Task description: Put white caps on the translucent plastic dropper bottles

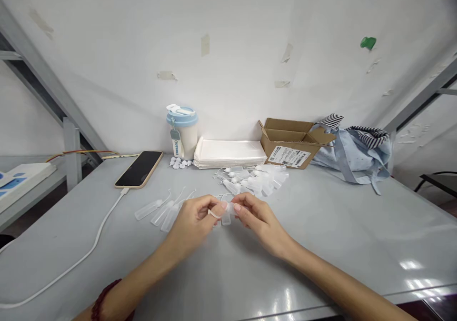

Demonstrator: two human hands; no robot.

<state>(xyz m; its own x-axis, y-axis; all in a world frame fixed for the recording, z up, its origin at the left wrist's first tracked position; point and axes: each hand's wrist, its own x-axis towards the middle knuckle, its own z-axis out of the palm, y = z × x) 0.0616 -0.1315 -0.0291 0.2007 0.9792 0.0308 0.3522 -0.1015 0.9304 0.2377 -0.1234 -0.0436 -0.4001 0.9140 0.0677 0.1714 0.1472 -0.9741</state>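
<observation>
My left hand [197, 217] and my right hand [259, 218] meet over the middle of the table, thumbs and fingertips pinched. Between them is a small translucent plastic piece [231, 208], mostly covered by the fingers. A thin white strap [214, 214] curves out at my left thumb. Just below the fingertips lies another translucent piece [226, 219], partly hidden. Left of my left hand, several flat translucent pieces with thin tails [149, 209] lie fanned out. Beyond my right hand is a loose pile of similar pieces [254, 184].
Along the wall stand a lidded cup [187, 137], a stack of white packets [230, 153], an open cardboard box [293, 145] and a blue cloth bag [357, 154]. Small white parts [179, 163] lie before the cup. A phone [140, 169] with a white cable [98, 240] is at left.
</observation>
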